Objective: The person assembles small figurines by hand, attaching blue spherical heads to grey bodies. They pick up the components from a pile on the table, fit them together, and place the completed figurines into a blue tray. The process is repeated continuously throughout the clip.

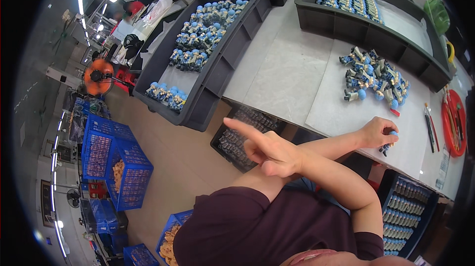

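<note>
The left hand point(374, 133) held a blue-headed figurine point(388, 145) in a finger grip, just above the near edge of the bench point(279, 70). The right hand point(277, 153) extended its index finger toward the left, the other fingers loosely curled, with nothing visible in its grasp. The right forearm crossed over the left arm.

A loose pile of figurines point(378, 82) lay on the white sheet point(326, 105) beyond the left hand. Two paintbrushes point(429, 130) and a red dish point(463, 126) were to its right. Figurines also occupied the left grey tray point(221, 70) and the rear grey tray point(366, 33).

Likely faults: a slackened left grip could have dropped the figurine over the nearby edge; the crossed arms could have caused a jolt. Figurines heaped in contact could have scuffed one another if disturbed, and a careless sweep to the right could have displaced the paintbrushes.
</note>
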The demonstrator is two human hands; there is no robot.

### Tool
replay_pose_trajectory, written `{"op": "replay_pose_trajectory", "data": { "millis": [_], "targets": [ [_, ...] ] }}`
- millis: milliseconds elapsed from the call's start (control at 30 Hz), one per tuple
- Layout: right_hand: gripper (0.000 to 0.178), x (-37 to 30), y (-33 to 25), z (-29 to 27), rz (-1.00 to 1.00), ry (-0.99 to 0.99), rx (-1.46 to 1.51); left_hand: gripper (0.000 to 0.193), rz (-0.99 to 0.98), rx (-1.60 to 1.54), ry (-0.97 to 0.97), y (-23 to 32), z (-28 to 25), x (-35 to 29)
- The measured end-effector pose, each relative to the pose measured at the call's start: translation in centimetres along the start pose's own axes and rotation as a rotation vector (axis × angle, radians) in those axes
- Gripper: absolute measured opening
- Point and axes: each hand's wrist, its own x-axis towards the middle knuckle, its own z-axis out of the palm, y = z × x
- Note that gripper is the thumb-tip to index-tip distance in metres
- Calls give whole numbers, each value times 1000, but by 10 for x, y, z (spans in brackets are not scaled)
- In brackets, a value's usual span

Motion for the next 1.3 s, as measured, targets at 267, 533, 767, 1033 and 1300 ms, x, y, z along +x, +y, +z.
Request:
{"op": "replay_pose_trajectory", "data": {
  "millis": [267,533,767,1033,1300],
  "targets": [
    [107,-5,12,3,35,-72,-53,27,-57,12,23,10,0,-5],
    [107,-7,13,2,30,-88,-68,33,-67,-5,20,9,-1,-6],
    [108,-13,9,-2,65,-132,-126,27,3,0,13,5,-2,-3],
    [106,-15,9,4,33,-161,-146,20,156,31,118,-26,-5,-1],
    [97,-61,-28,-37,58,881,-141,26,157,59,123,-44,6,12]
  ]
}}
